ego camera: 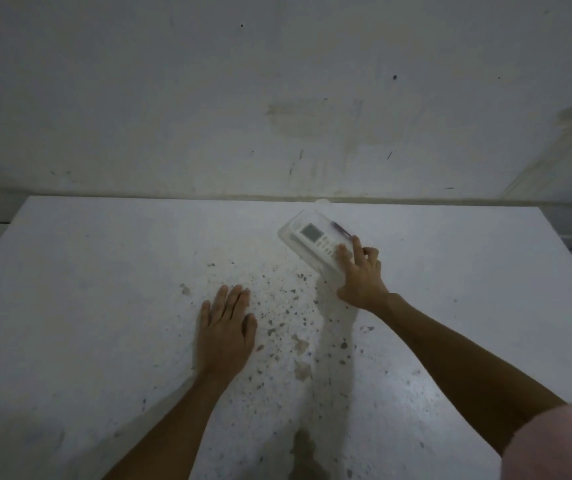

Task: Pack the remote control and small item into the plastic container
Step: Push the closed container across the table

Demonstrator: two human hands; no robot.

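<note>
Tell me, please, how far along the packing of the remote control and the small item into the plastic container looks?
Nearly done, it seems. The remote control already lies in the clear plastic container, with a thin dark item, perhaps a pen, along its far side. The right hand rests on the container's near end; the left hand lies flat on the table. No lid is visible, so any closing remains.
</note>
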